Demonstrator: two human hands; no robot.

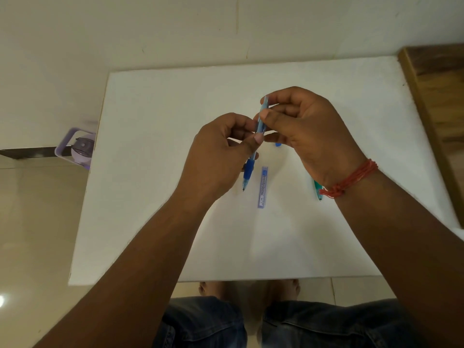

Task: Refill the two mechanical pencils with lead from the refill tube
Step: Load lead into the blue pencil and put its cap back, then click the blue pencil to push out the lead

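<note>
both hands [221,156] [306,131] pinching the blue pencil [257,136] above the table [150,172], refill tube [263,187] lying below, green pencil [316,188] peeking out under right wrist

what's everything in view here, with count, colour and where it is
blue mechanical pencil: 1, translucent blue with darker rubber grip, held above the table in both hands, tip toward the person
clear lead refill tube: 1, bluish with printed label, lying on the table just right of the pencil tip
green mechanical pencil: 1, green, on the table, mostly hidden under the right wrist
small blue piece: 1, blue, on the table below the right fingers; too hidden to identify
white table: 1, white
lilac bottle: 1, lilac, on the floor left of the table
left hand: pinching the pencil mid-barrel
right hand: gripping the pencil's upper end, red thread on wrist
</note>
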